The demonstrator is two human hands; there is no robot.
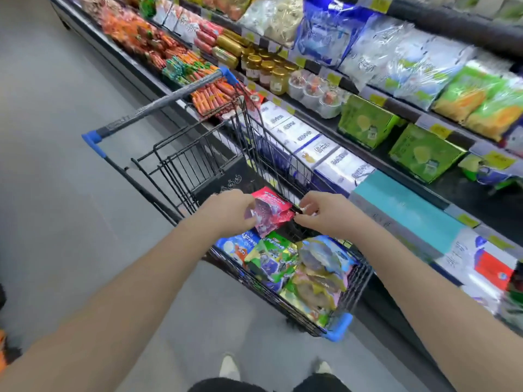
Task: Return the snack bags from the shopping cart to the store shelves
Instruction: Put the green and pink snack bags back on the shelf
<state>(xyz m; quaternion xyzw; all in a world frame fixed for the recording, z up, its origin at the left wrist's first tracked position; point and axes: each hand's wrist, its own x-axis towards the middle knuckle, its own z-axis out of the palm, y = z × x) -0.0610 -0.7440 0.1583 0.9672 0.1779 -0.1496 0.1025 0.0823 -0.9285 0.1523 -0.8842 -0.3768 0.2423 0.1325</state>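
A black wire shopping cart (181, 168) with blue corners stands against the store shelves (376, 162). Over its basket I hold a pink snack bag (273, 209). My left hand (229, 213) grips the bag's left side. My right hand (322, 215) pinches its right edge. Below it, several snack bags (285, 267) lie piled in the near end of the cart, blue, green and yellow ones among them.
The shelves on the right carry white and blue boxes (314, 145), green boxes (365, 121), jars (268, 70) and large bags (382, 55). Orange sausage packs (209, 97) fill the chiller beyond the cart handle (158, 104). Grey aisle floor (56, 165) lies to the left.
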